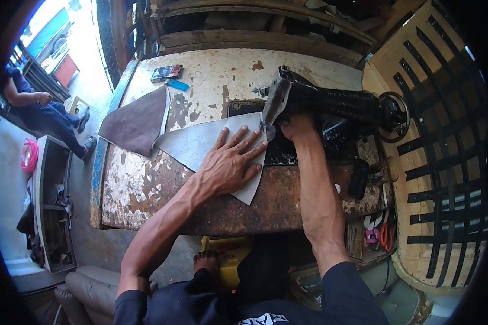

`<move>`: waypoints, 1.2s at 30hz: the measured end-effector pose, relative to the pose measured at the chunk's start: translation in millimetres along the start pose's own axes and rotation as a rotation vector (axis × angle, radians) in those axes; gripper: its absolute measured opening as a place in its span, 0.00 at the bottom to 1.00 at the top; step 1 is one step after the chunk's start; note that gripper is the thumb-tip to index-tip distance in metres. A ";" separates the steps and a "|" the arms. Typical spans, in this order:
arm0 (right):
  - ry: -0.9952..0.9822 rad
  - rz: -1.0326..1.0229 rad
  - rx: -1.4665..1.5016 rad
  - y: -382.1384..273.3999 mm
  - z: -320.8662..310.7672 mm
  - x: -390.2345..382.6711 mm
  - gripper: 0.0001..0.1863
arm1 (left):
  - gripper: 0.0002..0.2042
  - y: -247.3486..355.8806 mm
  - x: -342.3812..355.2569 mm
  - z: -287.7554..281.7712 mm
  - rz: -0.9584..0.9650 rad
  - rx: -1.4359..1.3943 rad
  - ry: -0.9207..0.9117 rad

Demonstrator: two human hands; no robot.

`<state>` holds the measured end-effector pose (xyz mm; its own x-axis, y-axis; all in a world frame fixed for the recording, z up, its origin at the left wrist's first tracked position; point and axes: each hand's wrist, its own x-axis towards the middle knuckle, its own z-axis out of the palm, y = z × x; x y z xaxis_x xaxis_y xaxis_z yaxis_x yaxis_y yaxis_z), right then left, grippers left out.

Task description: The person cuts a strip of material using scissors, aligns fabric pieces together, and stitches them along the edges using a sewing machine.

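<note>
My left hand (230, 162) lies flat with fingers spread on a light grey piece of material (187, 143), pressing it to the worn table. The right edge of this piece reaches the needle area of a black sewing machine (336, 103). A dark brown piece of material (135, 122) adjoins its left end; I cannot tell whether the two are joined. My right hand (298, 125) reaches in beneath the machine's arm, just right of the needle area. Its fingers are hidden there, so whatever they touch does not show.
A small box (166, 72) and a blue lighter (177, 85) lie toward the back. The machine's handwheel (394, 116) stands at right, near a wooden frame (387, 81) with black straps. Orange-handled scissors (386, 236) are below. Another person (40, 105) sits at far left.
</note>
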<state>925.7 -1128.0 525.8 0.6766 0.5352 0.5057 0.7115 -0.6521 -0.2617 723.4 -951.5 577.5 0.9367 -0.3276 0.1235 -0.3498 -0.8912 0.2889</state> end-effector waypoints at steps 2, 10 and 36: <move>-0.026 -0.110 -0.477 -21.3 -6.1 5.4 0.31 | 0.29 -2.1 -5.9 0.3 -0.022 0.016 0.024; -0.314 0.091 0.084 -14.2 -15.2 15.8 0.37 | 0.30 4.1 1.6 3.9 -0.075 0.027 0.028; -0.372 0.345 0.493 -49.2 -40.3 24.5 0.38 | 0.28 -13.6 -9.2 -5.4 0.001 0.002 -0.024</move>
<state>899.6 -1104.5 584.3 0.8364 0.5471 0.0351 0.3882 -0.5458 -0.7425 719.5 -934.6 577.5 0.9365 -0.3359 0.1008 -0.3506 -0.8916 0.2865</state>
